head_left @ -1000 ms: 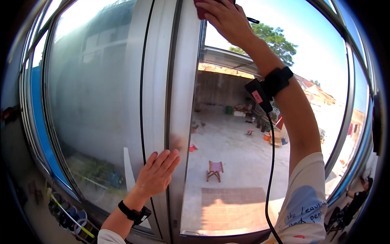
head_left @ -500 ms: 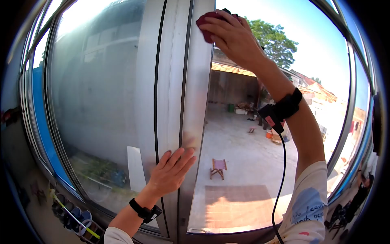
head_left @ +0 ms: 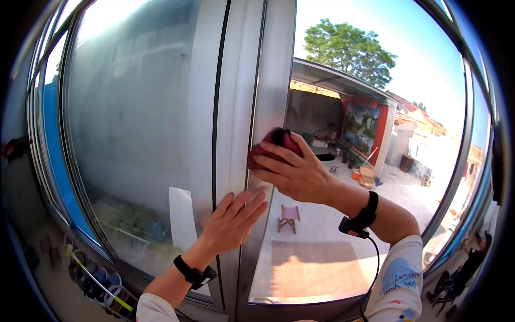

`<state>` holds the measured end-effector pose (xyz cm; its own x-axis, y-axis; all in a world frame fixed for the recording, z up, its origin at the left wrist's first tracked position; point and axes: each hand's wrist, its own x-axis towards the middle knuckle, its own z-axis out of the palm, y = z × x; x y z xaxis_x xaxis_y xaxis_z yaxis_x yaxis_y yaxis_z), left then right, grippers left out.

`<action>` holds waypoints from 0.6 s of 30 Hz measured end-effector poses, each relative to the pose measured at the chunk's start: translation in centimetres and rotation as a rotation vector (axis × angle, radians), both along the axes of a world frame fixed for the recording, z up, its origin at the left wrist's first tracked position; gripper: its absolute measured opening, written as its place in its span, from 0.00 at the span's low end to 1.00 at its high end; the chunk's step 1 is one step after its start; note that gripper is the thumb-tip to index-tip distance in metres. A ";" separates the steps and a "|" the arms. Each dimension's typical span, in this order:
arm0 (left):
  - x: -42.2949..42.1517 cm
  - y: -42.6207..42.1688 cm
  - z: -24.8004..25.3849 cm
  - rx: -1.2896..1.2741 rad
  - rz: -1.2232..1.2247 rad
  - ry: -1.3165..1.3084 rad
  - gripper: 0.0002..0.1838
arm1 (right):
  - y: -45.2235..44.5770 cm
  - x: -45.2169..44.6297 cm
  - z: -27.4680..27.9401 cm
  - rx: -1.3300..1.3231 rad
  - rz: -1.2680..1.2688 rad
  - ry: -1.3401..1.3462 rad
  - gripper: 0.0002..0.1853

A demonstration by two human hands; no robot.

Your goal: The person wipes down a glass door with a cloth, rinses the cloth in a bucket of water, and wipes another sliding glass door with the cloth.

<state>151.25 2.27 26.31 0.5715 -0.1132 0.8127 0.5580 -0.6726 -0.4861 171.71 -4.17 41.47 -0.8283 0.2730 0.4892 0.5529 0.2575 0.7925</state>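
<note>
My right hand (head_left: 292, 167) grips a dark red cloth (head_left: 263, 158), pressing it on the silver metal window frame (head_left: 274, 80) at mid height. Part of the cloth lies hidden beneath the fingers, and a small black patch shows at its top. Lower and to the left, my left hand (head_left: 233, 221) rests on the frame with its fingers stretched out, holding nothing. Each wrist wears a black strap with a small box. To the left is a hazy glass pane (head_left: 129, 129).
A white strip (head_left: 182, 217) shows at the left pane's lower edge. Shoes (head_left: 102, 284) sit on a rack at lower left. A black cable (head_left: 377, 252) runs down from my right wrist. Through the right-hand opening are a small stool (head_left: 288, 217), a courtyard and a tree (head_left: 351, 51).
My right hand has moved down the frame with the cloth, from near the top to just above my left hand. My left hand stays almost in place.
</note>
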 end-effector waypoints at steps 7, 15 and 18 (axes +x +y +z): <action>-0.3 0.0 0.3 -0.023 -0.039 -0.008 0.30 | 4.5 -0.1 20.5 0.504 0.045 0.171 0.18; -0.4 -0.3 0.6 -0.025 -0.081 -0.022 0.28 | 1.5 -2.3 5.7 0.234 0.030 0.266 0.18; -0.1 -0.2 0.4 -0.014 -0.076 -0.036 0.26 | -0.1 -1.1 -2.0 -0.043 -0.007 0.056 0.17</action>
<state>151.14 2.12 26.73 0.5321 -0.1438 0.8344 0.5219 -0.7203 -0.4570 170.65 -4.26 39.47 -0.7980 0.3001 0.5225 0.5980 0.2868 0.7484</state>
